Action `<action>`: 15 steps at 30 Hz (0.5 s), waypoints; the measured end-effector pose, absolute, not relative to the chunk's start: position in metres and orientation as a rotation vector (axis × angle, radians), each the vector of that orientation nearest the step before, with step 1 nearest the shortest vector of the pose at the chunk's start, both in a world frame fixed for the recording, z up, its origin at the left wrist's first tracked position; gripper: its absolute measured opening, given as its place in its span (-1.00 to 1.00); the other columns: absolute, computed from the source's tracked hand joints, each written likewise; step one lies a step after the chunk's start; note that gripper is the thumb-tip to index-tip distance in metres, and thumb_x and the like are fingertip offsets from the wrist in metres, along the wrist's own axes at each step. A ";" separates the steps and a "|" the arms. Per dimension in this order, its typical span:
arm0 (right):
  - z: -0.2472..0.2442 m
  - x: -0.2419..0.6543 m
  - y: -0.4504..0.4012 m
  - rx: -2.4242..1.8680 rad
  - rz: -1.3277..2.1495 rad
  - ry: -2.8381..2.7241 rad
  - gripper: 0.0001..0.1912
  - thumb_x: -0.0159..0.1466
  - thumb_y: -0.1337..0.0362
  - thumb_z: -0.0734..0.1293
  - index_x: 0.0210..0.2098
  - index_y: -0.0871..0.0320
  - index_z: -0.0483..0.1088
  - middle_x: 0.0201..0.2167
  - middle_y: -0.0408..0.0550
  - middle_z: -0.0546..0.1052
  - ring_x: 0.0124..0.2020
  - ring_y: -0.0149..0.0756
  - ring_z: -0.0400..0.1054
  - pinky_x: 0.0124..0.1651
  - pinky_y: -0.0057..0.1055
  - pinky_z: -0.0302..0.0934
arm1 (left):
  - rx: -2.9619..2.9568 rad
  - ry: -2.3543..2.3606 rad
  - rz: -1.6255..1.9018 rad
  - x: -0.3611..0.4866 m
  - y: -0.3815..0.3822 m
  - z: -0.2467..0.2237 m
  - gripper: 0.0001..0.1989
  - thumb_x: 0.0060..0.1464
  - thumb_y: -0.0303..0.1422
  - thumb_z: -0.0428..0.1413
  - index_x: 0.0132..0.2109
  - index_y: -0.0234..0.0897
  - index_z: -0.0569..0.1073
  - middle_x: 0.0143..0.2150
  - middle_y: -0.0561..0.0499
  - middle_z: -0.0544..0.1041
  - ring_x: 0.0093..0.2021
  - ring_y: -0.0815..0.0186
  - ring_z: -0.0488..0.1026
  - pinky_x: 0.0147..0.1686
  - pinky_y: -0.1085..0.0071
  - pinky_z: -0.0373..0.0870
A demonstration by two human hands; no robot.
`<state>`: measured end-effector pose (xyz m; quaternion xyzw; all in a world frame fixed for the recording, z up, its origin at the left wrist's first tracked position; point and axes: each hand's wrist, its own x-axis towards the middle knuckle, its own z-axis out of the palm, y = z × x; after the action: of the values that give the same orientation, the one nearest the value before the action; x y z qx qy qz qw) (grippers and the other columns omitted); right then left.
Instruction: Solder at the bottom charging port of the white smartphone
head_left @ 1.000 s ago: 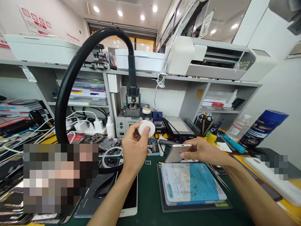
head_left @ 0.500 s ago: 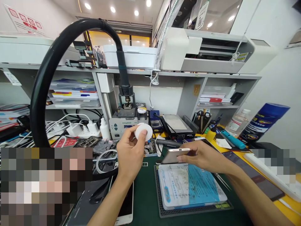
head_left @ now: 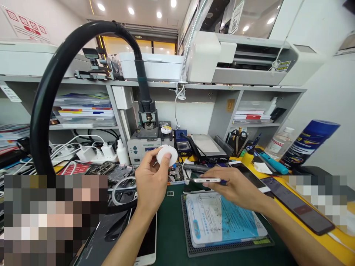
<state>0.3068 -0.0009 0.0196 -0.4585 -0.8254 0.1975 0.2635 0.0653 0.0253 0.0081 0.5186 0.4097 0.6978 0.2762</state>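
Pinched between thumb and fingers of my left hand (head_left: 151,181) is a round white disc (head_left: 170,155), shaped like a wireless charging puck. Its flat face is turned partly toward me. My right hand (head_left: 233,184) grips a phone (head_left: 208,180) by its side. The phone lies nearly level, and its end with the port and speaker holes faces me, so both broad faces are mostly hidden. It hovers above the far edge of a stained blue-and-white booklet or pad (head_left: 224,221), which rests on a grey mat (head_left: 191,247). Disc and phone are apart.
Left of my left forearm are a white cable loop (head_left: 115,192) and a white-framed phone (head_left: 148,255). Two more phones, one white (head_left: 249,175) and one dark (head_left: 299,207), lie at right. A black flexible hose (head_left: 41,92) arches above the rework station (head_left: 135,149).
The phone in my right hand has tipped from slanted to almost flat, turning its broad face out of sight. My left hand still holds the disc in about the same spot.
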 end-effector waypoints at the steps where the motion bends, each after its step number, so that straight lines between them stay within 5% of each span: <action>1: 0.014 0.309 -0.003 -1.202 0.473 -2.272 -0.72 0.40 0.28 0.34 0.07 0.06 0.56 0.02 0.02 0.62 -0.01 -0.11 0.51 -0.05 -0.29 0.39 | 1.393 1.105 1.874 0.065 0.026 0.008 -0.71 0.17 -0.19 0.26 -0.06 -0.30 0.58 -0.13 -0.08 0.67 -0.21 0.24 0.63 -0.25 0.37 0.61; 6: -0.012 0.322 -0.009 -1.051 0.117 -2.483 -0.41 0.25 0.60 0.24 0.23 0.14 0.45 0.19 0.14 0.53 0.20 -0.06 0.44 0.16 -0.14 0.39 | 1.396 1.116 1.884 0.066 0.026 0.008 -0.71 0.16 -0.20 0.26 -0.08 -0.31 0.58 -0.15 -0.08 0.67 -0.24 0.24 0.62 -0.28 0.38 0.60; 15: -0.030 0.320 -0.019 -1.198 -0.028 -2.631 -0.40 0.25 0.55 0.28 0.28 0.25 0.40 0.24 0.26 0.49 0.19 0.14 0.45 0.08 0.02 0.47 | 1.414 1.124 1.890 0.068 0.027 0.005 -0.72 0.15 -0.20 0.26 -0.08 -0.30 0.59 -0.13 -0.08 0.67 -0.19 0.22 0.62 -0.20 0.33 0.61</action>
<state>0.3200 -0.0191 -0.0298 -0.4110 -0.9030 -0.0095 0.1248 0.0676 0.0266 0.0050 0.5221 0.4152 0.6979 0.2608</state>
